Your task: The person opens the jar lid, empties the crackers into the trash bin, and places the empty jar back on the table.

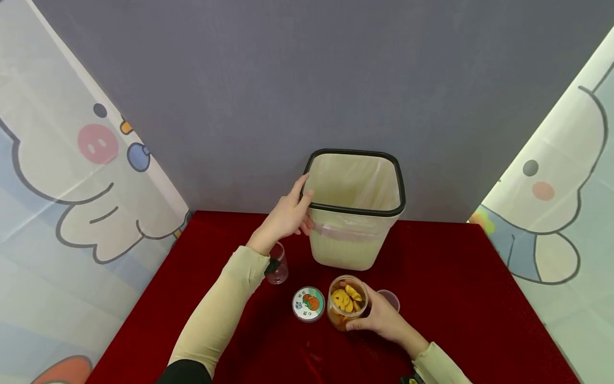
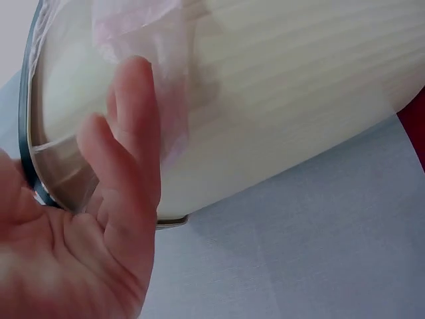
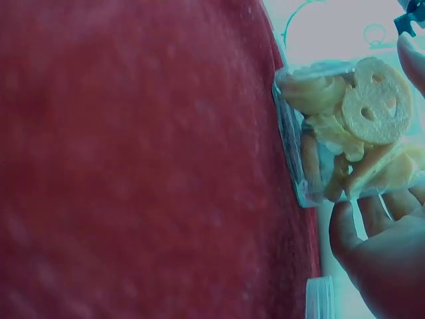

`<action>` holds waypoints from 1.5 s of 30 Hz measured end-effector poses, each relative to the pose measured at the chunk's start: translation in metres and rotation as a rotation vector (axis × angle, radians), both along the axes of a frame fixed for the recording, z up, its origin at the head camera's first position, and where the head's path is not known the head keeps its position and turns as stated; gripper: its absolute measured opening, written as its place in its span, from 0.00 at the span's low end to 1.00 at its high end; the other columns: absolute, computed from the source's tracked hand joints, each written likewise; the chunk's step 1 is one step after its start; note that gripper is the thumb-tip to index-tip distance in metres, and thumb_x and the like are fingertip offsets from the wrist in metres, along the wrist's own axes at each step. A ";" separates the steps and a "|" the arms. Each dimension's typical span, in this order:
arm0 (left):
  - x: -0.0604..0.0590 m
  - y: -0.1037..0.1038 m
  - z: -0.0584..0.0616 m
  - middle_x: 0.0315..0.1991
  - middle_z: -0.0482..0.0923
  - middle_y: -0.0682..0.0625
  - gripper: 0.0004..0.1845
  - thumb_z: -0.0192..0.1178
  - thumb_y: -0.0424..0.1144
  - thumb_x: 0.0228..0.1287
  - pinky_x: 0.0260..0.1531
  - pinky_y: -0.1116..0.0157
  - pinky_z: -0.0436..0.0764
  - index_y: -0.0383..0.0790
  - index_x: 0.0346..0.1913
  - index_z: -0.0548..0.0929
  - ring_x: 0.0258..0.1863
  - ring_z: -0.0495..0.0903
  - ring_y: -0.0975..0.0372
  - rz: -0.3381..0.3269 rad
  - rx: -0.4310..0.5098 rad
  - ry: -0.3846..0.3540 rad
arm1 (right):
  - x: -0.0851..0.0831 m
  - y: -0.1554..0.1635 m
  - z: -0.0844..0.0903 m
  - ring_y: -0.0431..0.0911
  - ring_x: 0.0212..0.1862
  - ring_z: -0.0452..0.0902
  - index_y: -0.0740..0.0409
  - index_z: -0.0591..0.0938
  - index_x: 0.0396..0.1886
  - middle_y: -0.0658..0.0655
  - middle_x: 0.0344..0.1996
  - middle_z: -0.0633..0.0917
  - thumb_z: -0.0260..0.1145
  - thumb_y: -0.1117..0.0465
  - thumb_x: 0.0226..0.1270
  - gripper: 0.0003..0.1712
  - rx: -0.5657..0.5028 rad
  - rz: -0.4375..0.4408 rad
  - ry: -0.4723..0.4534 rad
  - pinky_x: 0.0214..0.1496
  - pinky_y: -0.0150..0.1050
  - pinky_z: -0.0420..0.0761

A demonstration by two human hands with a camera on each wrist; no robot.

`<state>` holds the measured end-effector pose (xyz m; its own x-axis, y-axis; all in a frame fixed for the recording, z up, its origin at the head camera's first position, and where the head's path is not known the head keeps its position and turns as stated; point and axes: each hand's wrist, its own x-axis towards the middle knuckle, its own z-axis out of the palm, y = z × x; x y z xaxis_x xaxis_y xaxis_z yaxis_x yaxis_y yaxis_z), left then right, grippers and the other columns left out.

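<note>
A cream trash bin [image 1: 347,242] with a black rim and a clear liner stands at the back of the table. My left hand [image 1: 288,213] grips its left rim, thumb and index finger at the edge; the lower fingers [image 2: 136,113] reach along the outer wall beside the pinkish liner fold. My right hand [image 1: 384,317] holds a clear plastic jar [image 1: 336,319] from its right side, thumb at the front. Yellow smiley-face biscuits [image 3: 377,101] fill part of the jar, whose top is uncovered. Just left of it lies a round lid [image 1: 308,304] with an orange fruit picture.
A clear plastic cup [image 1: 278,273] stands under my left wrist. Behind my right hand another round clear container [image 1: 389,298] is partly hidden. Dark red cloth [image 1: 446,277] covers the table, which meets a grey wall [image 1: 240,106]; cartoon-printed sheets [image 1: 57,213] hang on both sides.
</note>
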<state>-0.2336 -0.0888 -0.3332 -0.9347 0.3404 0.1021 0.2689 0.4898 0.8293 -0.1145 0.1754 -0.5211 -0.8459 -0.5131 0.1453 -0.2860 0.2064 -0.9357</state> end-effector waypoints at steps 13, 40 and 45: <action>0.004 0.005 -0.009 0.17 0.80 0.49 0.38 0.30 0.72 0.72 0.27 0.57 0.81 0.63 0.80 0.45 0.12 0.80 0.57 0.093 -0.047 0.097 | 0.005 -0.002 0.001 0.47 0.66 0.68 0.44 0.63 0.75 0.57 0.68 0.72 0.83 0.63 0.47 0.57 -0.055 0.007 -0.058 0.64 0.31 0.65; 0.004 0.003 -0.011 0.18 0.81 0.47 0.39 0.30 0.71 0.73 0.24 0.56 0.80 0.58 0.80 0.42 0.13 0.81 0.55 0.053 -0.003 0.068 | 0.014 0.014 0.019 0.43 0.66 0.68 0.38 0.63 0.75 0.50 0.68 0.71 0.83 0.58 0.49 0.55 -0.022 -0.243 0.010 0.62 0.29 0.68; 0.003 0.003 -0.010 0.19 0.82 0.46 0.37 0.31 0.70 0.74 0.23 0.51 0.81 0.63 0.80 0.41 0.13 0.81 0.53 0.032 0.026 0.038 | 0.017 0.030 0.035 0.35 0.65 0.66 0.44 0.61 0.76 0.56 0.69 0.68 0.81 0.61 0.52 0.55 -0.012 -0.302 0.034 0.60 0.26 0.68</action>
